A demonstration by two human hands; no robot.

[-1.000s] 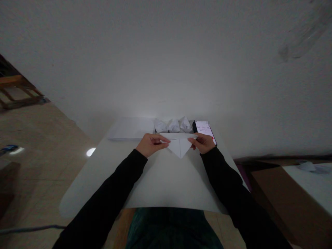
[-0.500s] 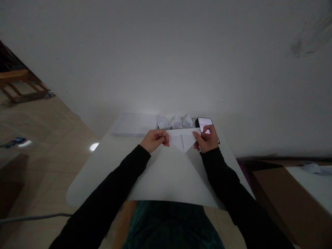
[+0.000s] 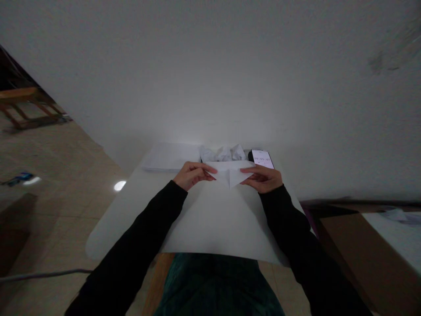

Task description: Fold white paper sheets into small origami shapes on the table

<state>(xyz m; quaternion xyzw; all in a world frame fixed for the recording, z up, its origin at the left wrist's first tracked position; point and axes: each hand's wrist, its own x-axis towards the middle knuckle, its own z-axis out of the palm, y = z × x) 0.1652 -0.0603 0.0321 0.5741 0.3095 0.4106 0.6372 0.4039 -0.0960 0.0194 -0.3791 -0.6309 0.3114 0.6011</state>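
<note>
A folded sheet of white paper (image 3: 226, 167) is held up over the table, its top edge straight and its lower part coming to a point with a crease down the middle. My left hand (image 3: 194, 174) pinches its left end between thumb and fingers. At the right end my right hand (image 3: 263, 176) grips it, thumb on the near face and fingers behind. Just beyond the paper, several crumpled or folded white paper pieces (image 3: 223, 153) stand in a row, partly hidden by it.
A stack of white paper (image 3: 173, 156) lies at the back left of the white table (image 3: 210, 224), against the wall. Behind my right hand is a phone (image 3: 262, 158) with a lit timer screen. A cardboard box (image 3: 365, 254) stands to the right, a wooden stool (image 3: 23, 103) far left.
Both hands have shifted their hold, the right hand's fingers now lying flatter along the paper. The paper has moved slightly up and left, and more of the phone screen shows.
</note>
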